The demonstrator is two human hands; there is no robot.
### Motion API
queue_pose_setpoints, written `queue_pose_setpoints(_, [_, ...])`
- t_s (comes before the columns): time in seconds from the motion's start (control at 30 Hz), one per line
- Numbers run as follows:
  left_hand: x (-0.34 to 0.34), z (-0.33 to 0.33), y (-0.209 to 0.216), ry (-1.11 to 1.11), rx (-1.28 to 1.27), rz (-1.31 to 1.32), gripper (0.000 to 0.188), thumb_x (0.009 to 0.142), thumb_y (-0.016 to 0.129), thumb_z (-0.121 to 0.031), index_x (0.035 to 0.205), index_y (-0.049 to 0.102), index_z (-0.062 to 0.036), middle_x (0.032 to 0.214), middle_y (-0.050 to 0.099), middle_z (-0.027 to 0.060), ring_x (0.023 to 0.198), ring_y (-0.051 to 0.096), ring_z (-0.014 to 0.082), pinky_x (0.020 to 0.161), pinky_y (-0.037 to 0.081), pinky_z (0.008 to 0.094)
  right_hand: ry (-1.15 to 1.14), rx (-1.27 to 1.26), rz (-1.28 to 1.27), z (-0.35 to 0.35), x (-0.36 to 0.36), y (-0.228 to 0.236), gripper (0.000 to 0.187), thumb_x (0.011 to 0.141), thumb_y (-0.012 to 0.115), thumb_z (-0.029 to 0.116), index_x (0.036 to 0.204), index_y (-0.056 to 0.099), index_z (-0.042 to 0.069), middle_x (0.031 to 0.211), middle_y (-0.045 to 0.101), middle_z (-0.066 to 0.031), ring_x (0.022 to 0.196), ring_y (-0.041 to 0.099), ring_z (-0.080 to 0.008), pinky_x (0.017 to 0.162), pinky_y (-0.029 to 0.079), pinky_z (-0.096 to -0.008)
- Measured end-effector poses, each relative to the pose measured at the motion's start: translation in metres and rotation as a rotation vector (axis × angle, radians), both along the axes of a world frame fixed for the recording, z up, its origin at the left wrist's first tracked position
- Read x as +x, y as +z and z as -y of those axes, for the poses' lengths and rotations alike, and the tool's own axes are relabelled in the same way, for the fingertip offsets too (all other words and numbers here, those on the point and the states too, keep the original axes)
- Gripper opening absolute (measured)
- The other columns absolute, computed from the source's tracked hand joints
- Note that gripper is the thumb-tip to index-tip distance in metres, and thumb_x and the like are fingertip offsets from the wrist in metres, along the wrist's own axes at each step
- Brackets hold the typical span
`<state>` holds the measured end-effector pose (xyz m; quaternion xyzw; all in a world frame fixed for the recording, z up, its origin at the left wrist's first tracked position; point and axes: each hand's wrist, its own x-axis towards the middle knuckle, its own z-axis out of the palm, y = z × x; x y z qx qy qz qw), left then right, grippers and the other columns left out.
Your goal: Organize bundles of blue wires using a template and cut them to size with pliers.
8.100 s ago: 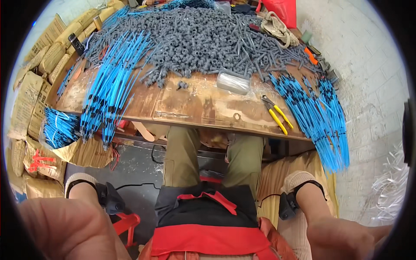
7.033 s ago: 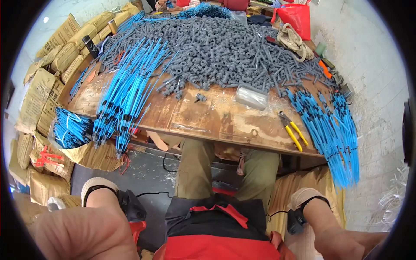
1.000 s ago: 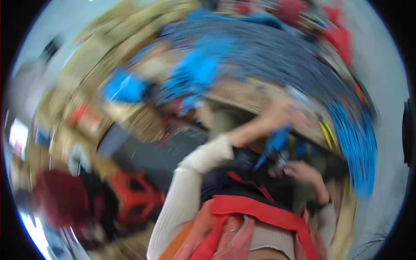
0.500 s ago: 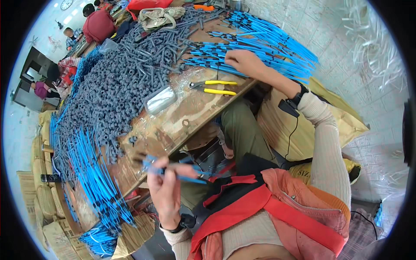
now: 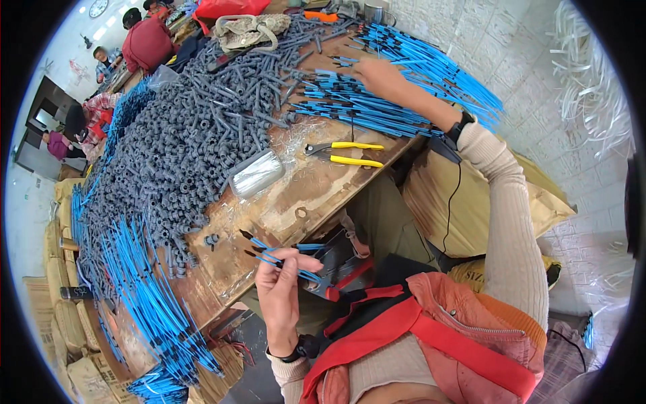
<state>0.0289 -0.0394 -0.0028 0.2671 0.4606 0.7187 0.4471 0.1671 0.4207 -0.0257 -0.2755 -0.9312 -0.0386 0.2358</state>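
Note:
My left hand [image 5: 279, 289] is just off the table's near edge, its thumb and fingers pinched on a few thin blue tubes [image 5: 264, 252] with black tips. The tubes poke out on both sides of the fingers. My right hand [image 5: 381, 79] reaches over the far-right pile of blue tubes [image 5: 356, 101], fingers curled down among their black-tipped ends. Whatever those fingertips grip is hidden by the hand. Yellow-handled pliers [image 5: 350, 152] lie between the two hands, jaws toward the left. A shiny rectangular block [image 5: 257, 175], apparently wrapped in clear film, rests beside them.
A large heap of grey plastic fittings [image 5: 168, 148] covers the table's left and middle. More blue tubes [image 5: 151, 289] are bunched at the near left. A knotted cloth bag [image 5: 249, 32] lies on the heap. A tan sack [image 5: 464, 202] stands right of my legs. Other people [image 5: 145, 44] sit farther back.
My left hand has moved slightly right and down, and its blurred tubes now show clearly. My right hand has shifted a little farther over the tube pile. The whole view has tilted slightly.

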Motion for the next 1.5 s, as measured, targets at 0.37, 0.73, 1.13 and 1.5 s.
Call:
queue_pose_setpoints(0.37, [-0.03,0.02,0.005,0.362,0.277,0.11,0.043,0.1,0.057,-0.012,0.14,0.045,-0.003,0.111,0.064,0.0145,0.1,0.065,0.0263,0.091,0.051,0.0368,0.644,0.132,-0.481,0.16,-0.053,0.148,0.015,0.096,0.056,0.01,0.105,0.061,-0.001,0.097,0.058,-0.0189,0.093,0.057,-0.0392,0.08,0.048,-0.0448])
queue_pose_setpoints(0.73, [0.001,0.052,0.035,0.556,0.571,0.129,0.024,0.097,0.064,-0.007,0.12,0.057,-0.0053,0.088,0.066,0.0059,0.069,0.061,0.0106,0.062,0.051,0.0265,0.807,-0.931,-0.422,0.38,-0.044,0.07,0.026,0.096,0.055,0.003,0.121,0.061,0.003,0.102,0.066,-0.013,0.092,0.065,-0.0253,0.082,0.051,-0.0361])
queue_pose_setpoints(1.13, [0.081,0.071,-0.064,0.008,-0.036,-0.032,0.024,0.099,0.061,-0.012,0.121,0.061,-0.0024,0.103,0.07,0.0089,0.098,0.066,0.0151,0.087,0.05,0.0279,0.876,-0.261,-0.303,0.348,-0.012,0.127,0.071,0.083,0.061,-0.005,0.15,0.04,0.01,0.149,0.042,-0.0234,0.135,0.043,-0.0419,0.111,0.039,-0.0433])
queue_pose_setpoints(1.5, [0.024,0.019,-0.049,0.208,-0.078,-0.27,0.029,0.099,0.06,-0.011,0.126,0.058,0.0008,0.107,0.071,0.0147,0.096,0.069,0.0195,0.083,0.055,0.0305,1.026,0.09,-0.427,0.264,-0.036,0.102,0.045,0.081,0.059,0.002,0.123,0.064,0.014,0.095,0.065,-0.0084,0.078,0.066,-0.0265,0.067,0.054,-0.0395])
